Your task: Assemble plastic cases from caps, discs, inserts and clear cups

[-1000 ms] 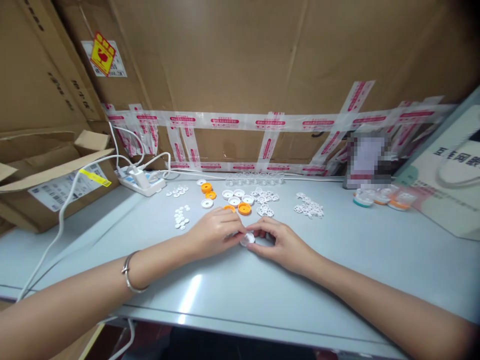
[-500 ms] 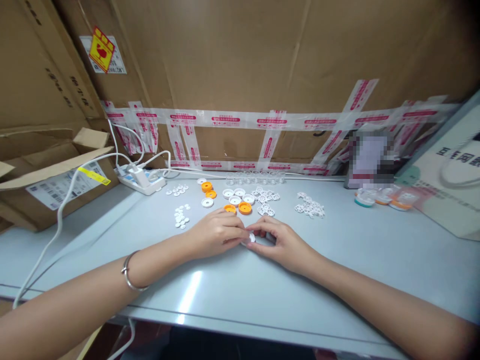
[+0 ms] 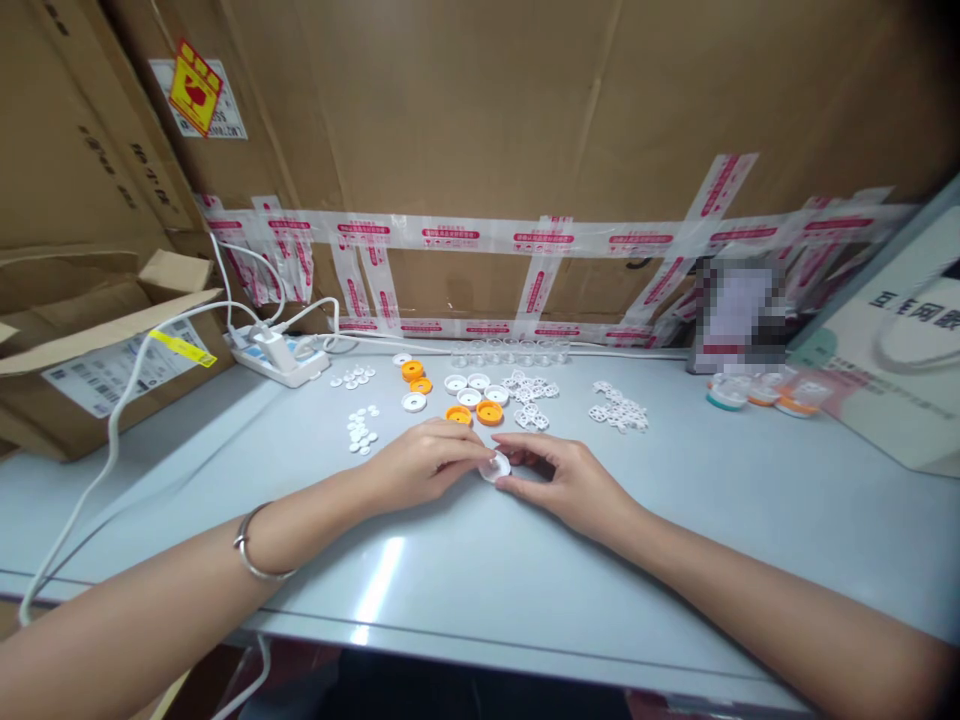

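A small round white part (image 3: 496, 467) is between my hands near the middle of the table. My right hand (image 3: 566, 480) grips its right side between thumb and fingers. The fingertips of my left hand (image 3: 431, 462) are closed together at its left edge; whether they pinch a smaller piece is hidden. Just beyond lie orange rings (image 3: 490, 413) and white rings (image 3: 469, 399). White openwork pieces (image 3: 532, 387) are to the right of these rings, with another pile (image 3: 619, 412) further right. Small white discs (image 3: 363, 434) lie in groups on the left.
Clear cups (image 3: 510, 353) stand in a row at the back. A power strip (image 3: 289, 370) with cables and an open carton (image 3: 112, 350) are at the left. Capped containers (image 3: 799, 397) and a printed bag (image 3: 900, 330) stand at the right, before a large cardboard wall (image 3: 465, 120).
My left fingers have shifted slightly, and more of the white part shows between my hands. My right hand keeps its hold. The view has moved a little.
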A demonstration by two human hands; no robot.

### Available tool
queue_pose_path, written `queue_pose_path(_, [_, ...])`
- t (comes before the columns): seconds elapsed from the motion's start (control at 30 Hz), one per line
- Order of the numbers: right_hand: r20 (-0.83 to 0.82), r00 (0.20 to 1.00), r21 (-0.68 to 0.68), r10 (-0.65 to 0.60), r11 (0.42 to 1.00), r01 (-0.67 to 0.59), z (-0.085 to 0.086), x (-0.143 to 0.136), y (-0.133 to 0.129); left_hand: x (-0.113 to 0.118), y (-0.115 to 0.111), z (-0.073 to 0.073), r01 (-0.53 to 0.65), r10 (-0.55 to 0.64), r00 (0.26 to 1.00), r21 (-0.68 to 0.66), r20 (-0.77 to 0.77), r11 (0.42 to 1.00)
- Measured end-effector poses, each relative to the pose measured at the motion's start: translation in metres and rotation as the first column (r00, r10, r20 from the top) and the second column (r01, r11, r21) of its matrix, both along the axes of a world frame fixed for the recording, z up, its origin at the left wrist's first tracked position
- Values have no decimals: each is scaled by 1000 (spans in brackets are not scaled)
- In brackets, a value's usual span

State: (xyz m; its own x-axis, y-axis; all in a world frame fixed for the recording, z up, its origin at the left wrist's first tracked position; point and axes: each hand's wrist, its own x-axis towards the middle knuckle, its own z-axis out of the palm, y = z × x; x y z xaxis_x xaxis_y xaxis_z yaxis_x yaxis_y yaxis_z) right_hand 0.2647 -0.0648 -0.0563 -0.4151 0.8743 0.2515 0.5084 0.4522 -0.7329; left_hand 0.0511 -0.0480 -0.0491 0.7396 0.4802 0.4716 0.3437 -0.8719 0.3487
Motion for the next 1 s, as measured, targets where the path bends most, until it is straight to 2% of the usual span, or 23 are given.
queue_pose_path(0.2, [-47,998,16,28,999,-28,1,1,-1,-5,0,2,-18,18,998,6,-53,1000])
queue_pose_path(0.37, [-101,994,-69,38,997,-45,5,1,-3,-7,0,1,20,-25,996,-63,-80,998])
queue_pose_path(0.53, [-86,996,-90,22,995,-29,2,3,-3,-6,0,2,5,-10,997,-53,-78,999])
queue_pose_path(0.83, [-74,996,3,41,999,-41,-3,4,-5,-6,-4,1,-3,-2,993,-41,-118,999])
queue_pose_path(1.0, [-11,995,131,96,987,-93,-6,5,-4,-5,-6,2,-17,11,987,-33,-162,999])
